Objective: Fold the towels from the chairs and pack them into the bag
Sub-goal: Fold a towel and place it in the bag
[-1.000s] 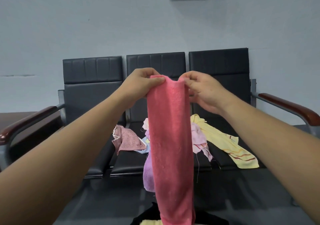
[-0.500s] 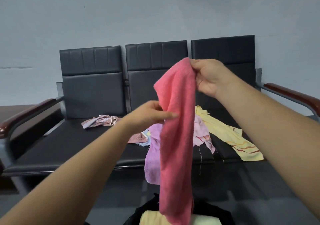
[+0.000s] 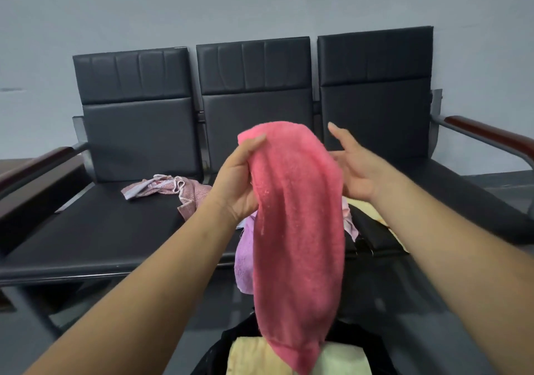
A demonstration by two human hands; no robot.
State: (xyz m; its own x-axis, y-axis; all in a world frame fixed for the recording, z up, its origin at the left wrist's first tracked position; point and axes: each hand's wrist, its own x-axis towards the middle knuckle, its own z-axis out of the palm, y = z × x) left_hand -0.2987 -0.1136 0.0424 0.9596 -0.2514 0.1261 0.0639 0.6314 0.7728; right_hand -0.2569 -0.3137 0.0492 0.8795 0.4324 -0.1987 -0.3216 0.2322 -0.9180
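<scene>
P1: Since half a sec ago the grip swapped: the left hand [image 3: 235,184] took over the pink towel [image 3: 297,224] from the right hand [image 3: 357,172], which let go.

P2: So who had it then?

P1: Left only. Fingers & thumb were curled round the top fold, with the towel draped over them, hanging long & narrow. The right hand was spread, fingers straight, holding nothing, just beside the towel's right edge. Touching or not, couldn't tell.

P2: Where was it re: the bag?

P1: Up in the air in front of the chairs [image 3: 101,236]. Its low end dangled right over the bag [image 3: 215,351] at the bottom edge, where cream folded towels [image 3: 245,354] already lay.

P2: Best way to finish the fold, imo?

P1: Prob. slide the right hand flat under the hanging part, lift the tail up to the fold & square the edges b4 lowering. Otherwise it'd likely go in as a lump.

P2: Anything else around?

P1: A purple towel [image 3: 244,264] hung off the seat edge behind it. A patterned pinkish towel [image 3: 173,186] lay on the left seat, & a bit of yellow towel [image 3: 370,211] showed past the right wrist. Grey wall [image 3: 260,4] was behind.
</scene>
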